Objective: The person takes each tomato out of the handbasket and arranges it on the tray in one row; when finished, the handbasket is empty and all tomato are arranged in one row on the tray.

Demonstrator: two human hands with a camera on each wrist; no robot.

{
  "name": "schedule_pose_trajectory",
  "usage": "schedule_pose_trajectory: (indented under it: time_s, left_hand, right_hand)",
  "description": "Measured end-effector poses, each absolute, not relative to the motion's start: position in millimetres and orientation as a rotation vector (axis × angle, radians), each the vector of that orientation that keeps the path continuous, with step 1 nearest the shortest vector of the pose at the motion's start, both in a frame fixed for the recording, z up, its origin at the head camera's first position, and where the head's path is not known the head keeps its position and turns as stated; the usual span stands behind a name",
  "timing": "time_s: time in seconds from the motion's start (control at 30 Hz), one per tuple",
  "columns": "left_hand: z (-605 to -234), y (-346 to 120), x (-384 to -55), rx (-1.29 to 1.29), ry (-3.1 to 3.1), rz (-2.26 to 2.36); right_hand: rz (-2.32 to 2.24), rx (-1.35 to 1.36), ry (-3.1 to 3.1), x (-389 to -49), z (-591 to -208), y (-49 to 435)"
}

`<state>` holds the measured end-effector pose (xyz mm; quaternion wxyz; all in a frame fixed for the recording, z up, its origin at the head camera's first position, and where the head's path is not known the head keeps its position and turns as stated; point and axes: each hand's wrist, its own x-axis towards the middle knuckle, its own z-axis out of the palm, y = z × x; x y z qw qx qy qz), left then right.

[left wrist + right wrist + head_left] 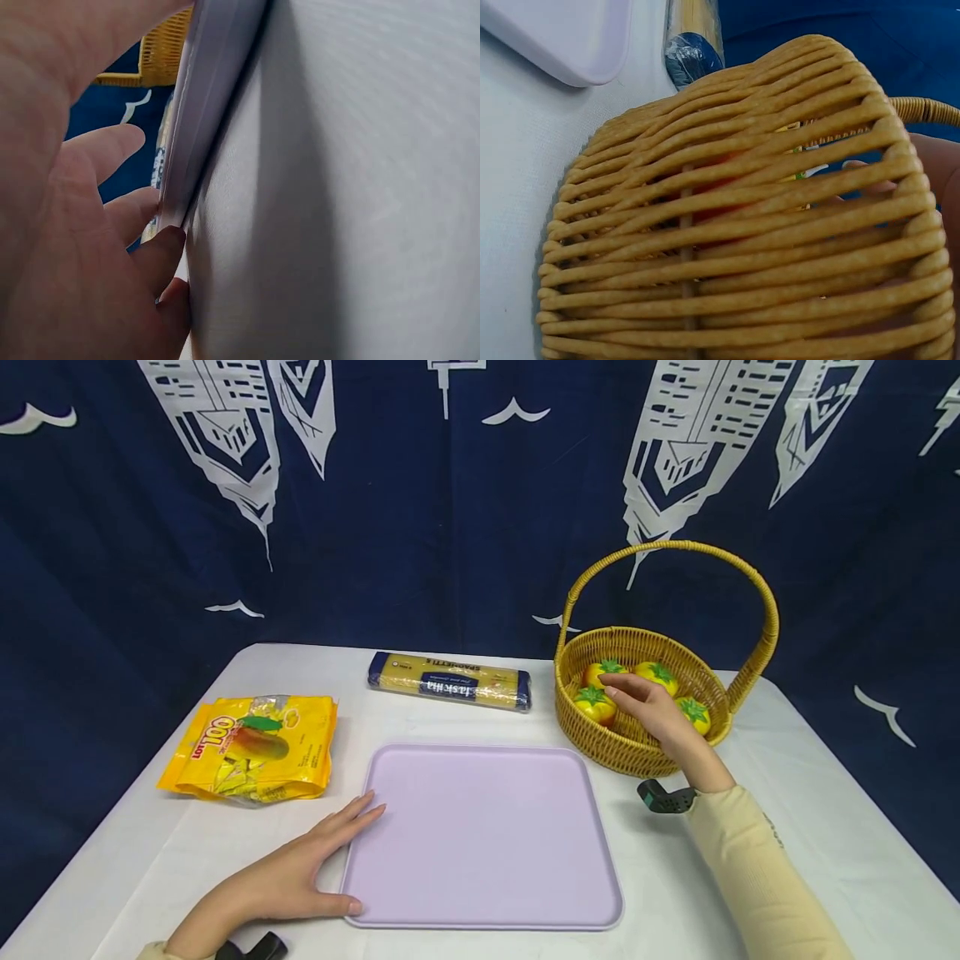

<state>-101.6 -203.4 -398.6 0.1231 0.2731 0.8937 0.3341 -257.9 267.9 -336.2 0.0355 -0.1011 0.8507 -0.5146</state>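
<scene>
At the left side of a pale lilac tray (483, 839) lies my left hand (296, 872), fingers spread and fairly straight. Its thumb and fingertips rest at the rim; the left wrist view shows the fingers along the tray's edge (214, 82). My right hand (660, 710) reaches over the near side of a wicker basket (611, 752), thumb and fingers extended with nothing between them. Several yellow-orange, persimmon-like fruits with green leafy tops lie inside, and the fingertips are right beside the front left fruit (595, 706). In the right wrist view the basket wall (742, 225) hides most of that hand.
A pack of spaghetti (450, 681) lies behind the tray. To the left is a yellow bag of mango sweets (255, 747). The basket's tall handle (675, 545) arches above it. A dark blue curtain (450, 527) hangs behind the white table (420, 727).
</scene>
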Motion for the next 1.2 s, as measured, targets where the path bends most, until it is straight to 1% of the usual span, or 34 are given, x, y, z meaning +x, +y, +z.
schedule_pose_trajectory:
  time_s: [0.33,0.63,0.8,1.0,1.2]
  left_hand:
    - [-399,-206,-101,0.812,2.631,0.949]
    - [-400,-206,-100,0.851,2.672,0.921]
    - [-401,-207,-99,0.816,2.664,0.934]
    - [-401,-207,-99,0.767,2.661,0.923]
    - [-400,-208,-98,0.790,2.653,0.930]
  right_hand:
    - [-1.495,-0.320,2.551,-264,-338,265]
    - [-1.249,-0.351,2.529,-266,-336,262]
    - [-1.207,-0.347,2.537,-265,-334,263]
    - [-1.340,-0.302,2.573,-256,-329,262]
    - [-1.557,-0.442,2.628,-242,-313,237]
